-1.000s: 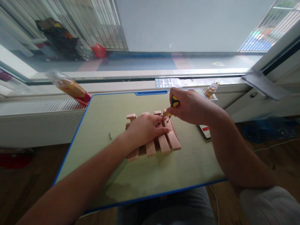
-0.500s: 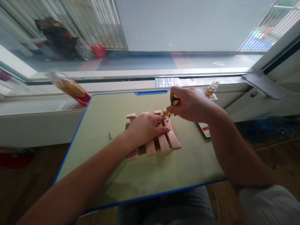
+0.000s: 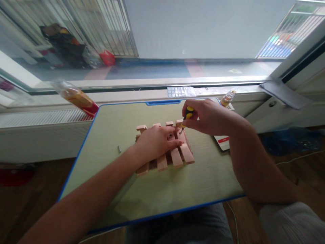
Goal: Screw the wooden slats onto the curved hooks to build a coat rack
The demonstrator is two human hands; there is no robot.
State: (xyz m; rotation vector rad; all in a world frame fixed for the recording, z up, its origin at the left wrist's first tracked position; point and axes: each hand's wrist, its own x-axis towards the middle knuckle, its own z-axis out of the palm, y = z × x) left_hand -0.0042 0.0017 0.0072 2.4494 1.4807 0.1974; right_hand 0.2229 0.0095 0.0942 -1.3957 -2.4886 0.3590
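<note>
The left hand (image 3: 155, 142) covers the middle of the slatted wooden piece (image 3: 162, 163), so the slats show mainly at their far and near ends, with the rightmost one barer. Its index finger and thumb stand apart and lie over the right-hand slats; the other fingers are hidden or hard to make out, and I cannot tell whether they grip the wood or only rest on it.

The right hand (image 3: 204, 116) is closed around the yellow-and-black screwdriver (image 3: 188, 113), hiding part of the handle. The shaft slants down to the rightmost slat, near its far end and just beside the left index fingertip. The tip is too small to show whether it sits in a screw head.

The wooden piece lies on the pale, blue-edged surface (image 3: 203, 181), under the left hand and just left of and nearer than the right fingers. A small screw (image 3: 119, 148) lies well left of it. At the right, the right hand and forearm partly cover a flat white item with a red mark (image 3: 223, 143).
</note>
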